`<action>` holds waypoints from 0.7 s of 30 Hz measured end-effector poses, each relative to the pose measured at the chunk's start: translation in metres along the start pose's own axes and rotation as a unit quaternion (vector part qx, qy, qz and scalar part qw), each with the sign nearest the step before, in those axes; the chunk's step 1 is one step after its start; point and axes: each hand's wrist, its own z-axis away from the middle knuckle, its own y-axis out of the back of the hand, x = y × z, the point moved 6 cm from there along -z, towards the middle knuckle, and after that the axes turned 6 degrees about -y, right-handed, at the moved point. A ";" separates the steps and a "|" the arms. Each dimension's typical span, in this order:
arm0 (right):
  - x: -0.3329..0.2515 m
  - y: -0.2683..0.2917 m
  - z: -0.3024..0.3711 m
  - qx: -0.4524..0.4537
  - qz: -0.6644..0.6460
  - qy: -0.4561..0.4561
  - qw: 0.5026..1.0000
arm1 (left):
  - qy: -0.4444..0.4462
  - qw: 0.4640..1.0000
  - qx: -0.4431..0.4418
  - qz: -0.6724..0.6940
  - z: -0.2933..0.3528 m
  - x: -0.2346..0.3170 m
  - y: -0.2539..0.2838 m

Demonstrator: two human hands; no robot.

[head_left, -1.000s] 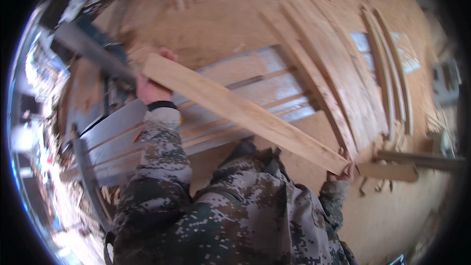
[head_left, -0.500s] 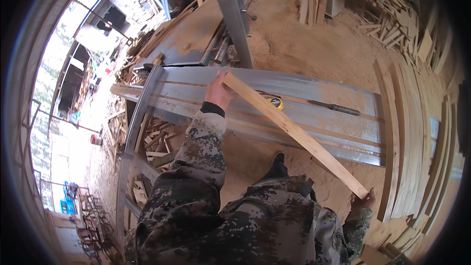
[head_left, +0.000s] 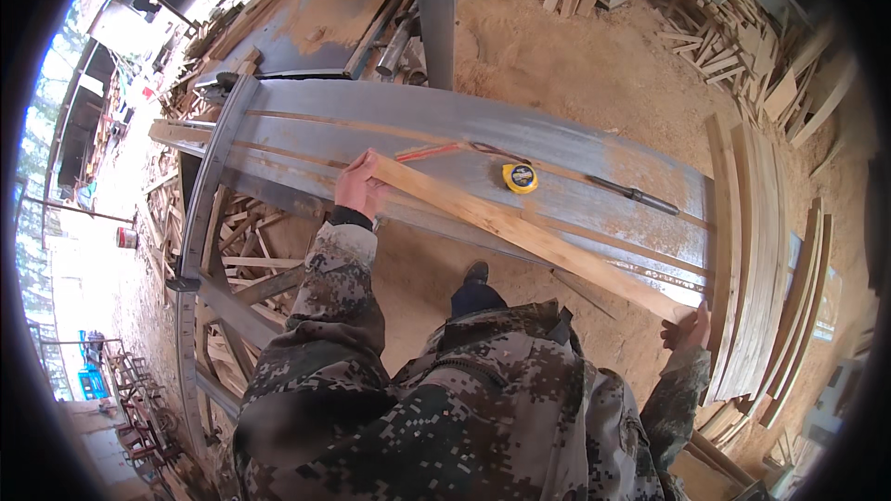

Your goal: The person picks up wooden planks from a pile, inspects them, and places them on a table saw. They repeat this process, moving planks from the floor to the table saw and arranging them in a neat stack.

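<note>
A pale wooden board [head_left: 520, 237] stretches slantwise across the near side of the metal machine table [head_left: 445, 125]. Its left end is gripped by my left hand [head_left: 358, 186], fingers closed round the edge. At the lower right end, my right hand [head_left: 688, 327] is closed on the board too. Beyond the board, a yellow tape measure [head_left: 520, 178] lies on the table. Beside it are a red pencil-like stick [head_left: 428, 151] and a dark cord. Farther right rests a dark metal rod-shaped tool [head_left: 640, 197].
Long planks [head_left: 756, 260] are stacked across the table's right end. Scrap wood [head_left: 733, 46] is heaped at the far right, with more offcuts [head_left: 255, 241] under the left side. A metal post [head_left: 434, 19] rises behind the table. Sawdust covers the floor [head_left: 548, 56].
The board has swung to a flatter slant, its right end raised toward the table. Both hands still hold it. The red stick, hidden before, now shows, and the view has shifted.
</note>
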 end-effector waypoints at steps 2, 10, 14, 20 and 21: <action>-0.017 -0.012 -0.003 0.030 0.030 0.007 0.999 | -0.014 0.997 0.038 -0.071 0.003 -0.003 0.030; -0.069 -0.038 -0.031 0.130 0.215 0.206 0.946 | -0.307 0.628 0.003 -0.715 0.011 0.029 0.017; -0.053 -0.028 -0.030 0.129 0.150 0.126 0.972 | -0.358 0.660 -0.099 -0.653 -0.006 0.020 -0.041; 0.017 -0.028 0.005 0.121 -0.020 0.118 0.985 | -0.268 0.577 -0.283 -0.717 -0.059 -0.032 -0.084; 0.036 -0.037 0.014 0.112 -0.012 0.134 0.985 | -0.275 0.572 -0.302 -0.711 -0.061 -0.034 -0.084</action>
